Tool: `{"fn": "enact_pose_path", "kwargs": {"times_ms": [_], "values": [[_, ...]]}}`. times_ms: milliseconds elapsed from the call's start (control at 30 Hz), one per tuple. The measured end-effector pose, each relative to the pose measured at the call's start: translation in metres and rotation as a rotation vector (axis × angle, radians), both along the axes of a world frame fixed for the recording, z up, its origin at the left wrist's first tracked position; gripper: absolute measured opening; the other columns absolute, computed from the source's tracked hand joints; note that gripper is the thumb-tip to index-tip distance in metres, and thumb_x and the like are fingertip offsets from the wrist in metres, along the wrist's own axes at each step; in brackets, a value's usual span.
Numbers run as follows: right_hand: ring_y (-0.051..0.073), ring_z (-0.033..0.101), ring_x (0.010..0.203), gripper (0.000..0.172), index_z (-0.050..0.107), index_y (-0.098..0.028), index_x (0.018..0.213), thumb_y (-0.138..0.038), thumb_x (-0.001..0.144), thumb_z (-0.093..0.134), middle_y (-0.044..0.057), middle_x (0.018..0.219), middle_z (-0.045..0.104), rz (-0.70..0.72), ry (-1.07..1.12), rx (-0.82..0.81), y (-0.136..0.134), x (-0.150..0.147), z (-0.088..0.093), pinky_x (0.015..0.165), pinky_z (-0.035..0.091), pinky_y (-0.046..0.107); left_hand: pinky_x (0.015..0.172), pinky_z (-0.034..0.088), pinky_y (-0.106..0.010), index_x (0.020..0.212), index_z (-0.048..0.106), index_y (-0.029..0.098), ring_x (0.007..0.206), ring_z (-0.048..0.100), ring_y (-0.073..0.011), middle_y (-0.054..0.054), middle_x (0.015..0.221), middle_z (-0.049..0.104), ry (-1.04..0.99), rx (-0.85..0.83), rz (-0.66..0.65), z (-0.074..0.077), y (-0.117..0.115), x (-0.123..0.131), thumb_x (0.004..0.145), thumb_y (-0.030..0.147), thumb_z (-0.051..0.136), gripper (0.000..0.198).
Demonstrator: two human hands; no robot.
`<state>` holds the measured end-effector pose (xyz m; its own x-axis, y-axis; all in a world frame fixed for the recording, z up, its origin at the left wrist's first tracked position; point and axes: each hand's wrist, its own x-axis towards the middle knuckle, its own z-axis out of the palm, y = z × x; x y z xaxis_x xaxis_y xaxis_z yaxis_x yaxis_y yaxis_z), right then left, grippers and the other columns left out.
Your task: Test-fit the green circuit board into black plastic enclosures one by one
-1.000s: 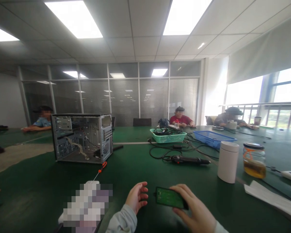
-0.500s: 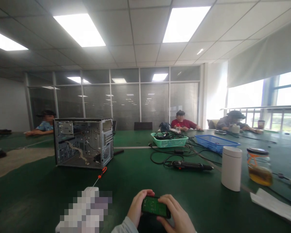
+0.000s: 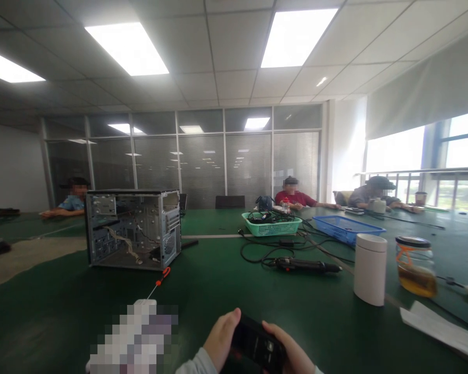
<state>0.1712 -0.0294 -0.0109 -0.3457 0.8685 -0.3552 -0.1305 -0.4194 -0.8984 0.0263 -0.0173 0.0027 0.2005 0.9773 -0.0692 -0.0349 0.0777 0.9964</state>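
Observation:
At the near edge of the table, a black smartphone [image 3: 255, 340] is held at a tilt between my two hands. My left hand [image 3: 221, 338] grips its left end, thumb along the edge. Around the right end is my right hand [image 3: 290, 349], its lower fingers partly hidden behind the phone. The side facing me is dark, with a small pale patch near the right end. To the left lies a blurred-out white object [image 3: 134, 340], and an orange-tipped cord [image 3: 163, 275] runs from it.
An opened computer case [image 3: 132, 228] stands at left. Ahead are a black power screwdriver [image 3: 308, 266], a green basket [image 3: 273, 226] of cables and a blue basket [image 3: 347, 230]. A white canister [image 3: 370, 270], glass jar [image 3: 416, 267] and paper [image 3: 440, 330] are at right. Several people sit around the table.
The phone has turned in my hands: the lit green face seen before has given way to a dark face. My fingers have shifted to its ends.

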Motion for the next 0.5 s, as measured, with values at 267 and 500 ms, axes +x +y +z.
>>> {"fn": "enact_pose_path", "kwargs": {"times_ms": [267, 500], "values": [[0.011, 0.043, 0.027, 0.068, 0.049, -0.014, 0.054, -0.050, 0.089, 0.003, 0.003, 0.036, 0.046, 0.068, 0.233, -0.262, -0.006, 0.003, 0.005, 0.031, 0.033, 0.016, 0.029, 0.016, -0.021, 0.026, 0.044, 0.015, 0.022, 0.037, -0.0100, -0.002, 0.023, 0.035, 0.169, -0.446, -0.181, -0.015, 0.018, 0.002, 0.045, 0.085, -0.001, 0.085], [0.013, 0.051, 0.034, 0.072, 0.050, -0.013, 0.054, -0.060, 0.085, 0.005, 0.005, 0.043, 0.050, 0.077, 0.321, -0.273, -0.007, 0.009, 0.009, 0.036, 0.039, 0.018, 0.030, 0.021, -0.018, 0.035, 0.047, 0.014, 0.025, 0.035, -0.0068, 0.001, 0.028, 0.035, -0.054, -0.462, -0.060, -0.009, 0.005, 0.008, 0.057, 0.079, 0.015, 0.077]]}}
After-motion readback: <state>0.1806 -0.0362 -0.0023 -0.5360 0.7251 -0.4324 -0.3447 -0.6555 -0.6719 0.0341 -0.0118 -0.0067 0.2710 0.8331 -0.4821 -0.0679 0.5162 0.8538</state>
